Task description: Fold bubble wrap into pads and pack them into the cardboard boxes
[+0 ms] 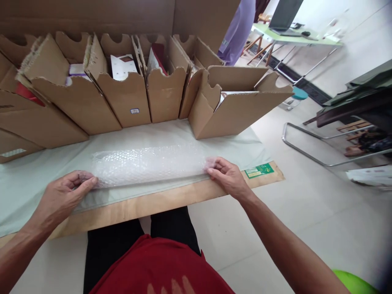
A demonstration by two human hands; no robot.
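A long strip of clear bubble wrap [150, 165] lies across the front of the cloth-covered table, its bubbles catching the light. My left hand [69, 190] pinches its left end between thumb and fingers. At the right end, my right hand [226, 175] grips the corner the same way. The strip is stretched flat between both hands, close above or on the pale green cloth [171, 132]; I cannot tell if it touches all along.
Behind the wrap stand several cardboard bins, among them a labelled one [127, 100] and an angled one [232, 112]. A green sticker [259, 170] is on the wooden table edge [134, 208]. Farther right are a metal-framed chair [306, 153] and a desk with a laptop [280, 30].
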